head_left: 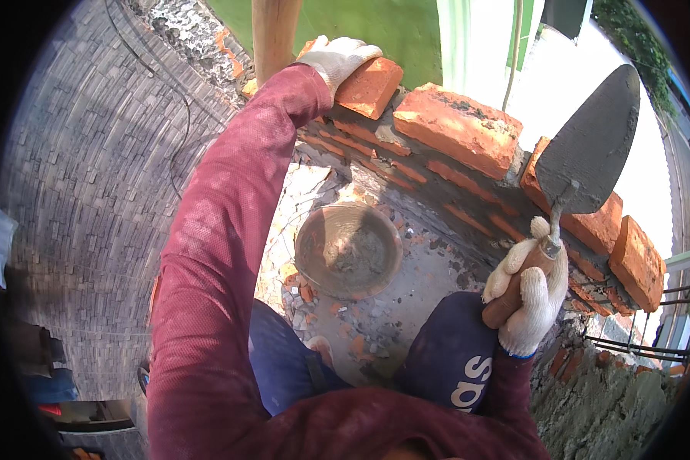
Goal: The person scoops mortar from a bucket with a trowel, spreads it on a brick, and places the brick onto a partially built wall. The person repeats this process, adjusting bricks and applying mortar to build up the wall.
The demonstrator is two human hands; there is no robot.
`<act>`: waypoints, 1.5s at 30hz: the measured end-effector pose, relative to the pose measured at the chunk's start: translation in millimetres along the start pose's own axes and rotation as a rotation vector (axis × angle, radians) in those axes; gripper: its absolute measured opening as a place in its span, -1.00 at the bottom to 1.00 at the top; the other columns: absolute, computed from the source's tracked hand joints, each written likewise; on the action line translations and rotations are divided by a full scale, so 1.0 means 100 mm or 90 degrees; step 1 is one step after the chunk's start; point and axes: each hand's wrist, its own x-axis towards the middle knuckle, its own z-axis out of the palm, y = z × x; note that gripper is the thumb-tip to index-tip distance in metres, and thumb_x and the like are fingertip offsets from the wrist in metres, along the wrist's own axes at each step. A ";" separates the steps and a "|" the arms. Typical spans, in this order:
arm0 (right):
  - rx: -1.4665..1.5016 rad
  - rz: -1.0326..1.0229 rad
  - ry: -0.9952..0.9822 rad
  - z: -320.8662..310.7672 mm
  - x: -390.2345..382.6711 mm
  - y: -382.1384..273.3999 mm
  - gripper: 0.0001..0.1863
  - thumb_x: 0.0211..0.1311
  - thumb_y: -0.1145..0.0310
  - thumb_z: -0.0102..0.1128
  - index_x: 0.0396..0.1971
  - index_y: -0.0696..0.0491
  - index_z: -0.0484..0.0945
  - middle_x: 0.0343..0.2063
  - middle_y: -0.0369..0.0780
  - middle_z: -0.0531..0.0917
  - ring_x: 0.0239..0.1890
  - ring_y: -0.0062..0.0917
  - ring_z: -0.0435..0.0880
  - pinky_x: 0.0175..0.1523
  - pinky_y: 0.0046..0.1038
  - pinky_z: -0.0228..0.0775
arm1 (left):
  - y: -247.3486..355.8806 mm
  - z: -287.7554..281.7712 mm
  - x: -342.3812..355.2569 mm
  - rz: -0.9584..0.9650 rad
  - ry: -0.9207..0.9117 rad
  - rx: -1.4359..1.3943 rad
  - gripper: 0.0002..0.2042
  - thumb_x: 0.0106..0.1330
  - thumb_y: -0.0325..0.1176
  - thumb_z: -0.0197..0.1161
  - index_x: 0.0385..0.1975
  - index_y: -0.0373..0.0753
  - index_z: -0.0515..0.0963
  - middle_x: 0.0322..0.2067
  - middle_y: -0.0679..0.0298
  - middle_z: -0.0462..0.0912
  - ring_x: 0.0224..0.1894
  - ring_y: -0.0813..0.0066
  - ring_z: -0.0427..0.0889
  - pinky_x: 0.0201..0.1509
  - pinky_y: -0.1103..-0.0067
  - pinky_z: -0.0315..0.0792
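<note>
"What did the left hand (339,60) touch?"
"An orange brick (372,88) atop the wall (448,188); whether it gripped, I couldn't tell"
"And the right hand (535,287)?"
"Well apart from it, clamped round the handle of a trowel (594,142), while a basin (391,249) sat on the ground (379,333) below"

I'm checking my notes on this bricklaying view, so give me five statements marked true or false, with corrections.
1. The right hand grips the trowel by its handle. True.
2. The left hand is bare. False: it wears a whitish glove and touches a brick.
3. The trowel's blade points toward the picture's lower left. False: it points to the upper right.
4. A round basin sits on the ground. True.
5. The left sleeve is green. False: it is maroon.
</note>
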 end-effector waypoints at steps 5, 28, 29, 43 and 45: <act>-0.004 0.012 -0.014 -0.06 0.01 0.07 -0.20 0.31 0.15 0.45 0.33 0.35 0.31 -0.41 -0.17 0.57 -0.62 -0.52 0.58 -0.52 -0.53 0.50 | -0.02 0.05 0.09 -0.024 -0.117 0.020 0.13 -0.32 -0.58 0.59 0.46 0.09 0.26 0.37 0.27 0.46 0.45 0.21 0.42 0.44 0.17 0.26; -0.215 0.079 -0.038 0.16 0.22 0.05 -0.17 0.30 0.03 0.43 0.37 0.27 0.34 -0.37 -0.20 0.61 -0.58 -0.53 0.63 -0.46 -0.53 0.46 | -0.14 0.97 -0.50 0.025 0.213 -0.252 -0.24 0.10 -0.41 0.42 0.43 0.09 0.43 0.36 0.08 0.45 0.43 -0.03 0.38 0.55 0.13 0.23; -0.265 0.090 -0.046 0.22 0.30 -0.04 -0.24 0.34 0.10 0.37 0.38 0.25 0.35 -0.35 -0.22 0.60 -0.58 -0.57 0.61 -0.46 -0.54 0.45 | -0.13 1.04 -0.54 0.018 0.233 -0.246 -0.26 0.14 -0.37 0.43 0.42 0.09 0.43 0.35 0.09 0.47 0.43 -0.03 0.39 0.55 0.11 0.21; -0.984 -0.487 -0.511 1.15 2.35 0.06 -0.56 0.51 0.10 0.11 0.17 0.10 0.55 -0.41 -0.18 0.66 -0.54 -0.56 0.66 -0.37 -0.45 0.56 | -0.02 1.33 -0.48 -0.016 0.367 -0.331 -0.49 0.31 -0.45 0.26 0.29 0.07 0.56 0.27 0.22 0.57 0.39 0.09 0.41 0.52 0.22 0.20; -1.060 -0.372 -0.540 1.40 2.52 0.13 -0.55 0.53 0.04 0.05 0.18 0.05 0.55 -0.40 -0.17 0.66 -0.56 -0.54 0.66 -0.38 -0.45 0.57 | -0.05 1.40 -0.49 -0.017 0.400 -0.342 -0.48 0.27 -0.50 0.29 0.25 0.08 0.59 0.18 0.24 0.60 0.32 0.10 0.46 0.46 0.24 0.29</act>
